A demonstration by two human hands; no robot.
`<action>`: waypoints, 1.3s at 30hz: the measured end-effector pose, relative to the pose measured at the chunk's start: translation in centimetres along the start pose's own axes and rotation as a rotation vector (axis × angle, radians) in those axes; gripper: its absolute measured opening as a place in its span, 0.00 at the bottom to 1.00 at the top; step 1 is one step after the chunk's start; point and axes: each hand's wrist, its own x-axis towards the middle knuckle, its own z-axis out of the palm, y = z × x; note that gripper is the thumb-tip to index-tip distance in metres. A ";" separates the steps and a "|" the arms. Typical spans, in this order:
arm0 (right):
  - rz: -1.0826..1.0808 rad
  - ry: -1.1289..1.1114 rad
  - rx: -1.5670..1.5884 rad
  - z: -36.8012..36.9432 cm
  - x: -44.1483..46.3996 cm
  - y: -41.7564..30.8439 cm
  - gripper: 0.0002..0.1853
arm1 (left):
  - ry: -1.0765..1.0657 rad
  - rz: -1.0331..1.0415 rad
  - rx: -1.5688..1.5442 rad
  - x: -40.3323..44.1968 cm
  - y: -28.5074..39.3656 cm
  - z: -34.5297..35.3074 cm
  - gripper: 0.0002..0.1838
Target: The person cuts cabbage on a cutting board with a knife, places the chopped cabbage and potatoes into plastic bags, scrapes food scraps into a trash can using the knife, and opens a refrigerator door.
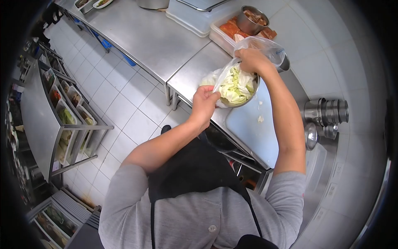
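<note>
Cut cabbage point(235, 88) sits in a metal bowl point(250, 99), near twelve o'clock from the person. At the bowl's eight o'clock the left hand point(203, 104) pinches a plastic bag point(225, 75); at one o'clock the right hand point(252, 60) clutches it too.

Commercial kitchen: steel counter point(137, 39), stacked metal containers point(314, 113)

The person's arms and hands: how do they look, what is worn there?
The left hand and right hand are bare. Short grey sleeves leave the forearms uncovered; the right sleeve has a small red mark.
</note>
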 end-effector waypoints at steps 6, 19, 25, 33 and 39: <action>0.032 -0.010 -0.277 -1.9 0.2 -4.0 0.15 | -0.079 -0.065 -0.183 -0.7 1.2 1.7 0.23; 0.007 0.203 -0.360 -3.8 -0.1 -6.8 0.10 | -0.195 0.015 -0.328 -1.0 4.9 2.4 0.27; 0.025 0.255 -0.382 -3.6 -1.1 -7.4 0.09 | -0.158 0.035 -0.310 -0.7 4.8 1.7 0.28; 0.048 0.429 -0.409 -4.5 -3.3 -6.6 0.06 | -0.114 0.073 -0.297 0.5 4.2 0.5 0.32; -0.033 0.529 -0.401 -4.6 -4.9 -5.9 0.04 | -0.113 0.055 -0.240 0.4 4.1 1.3 0.32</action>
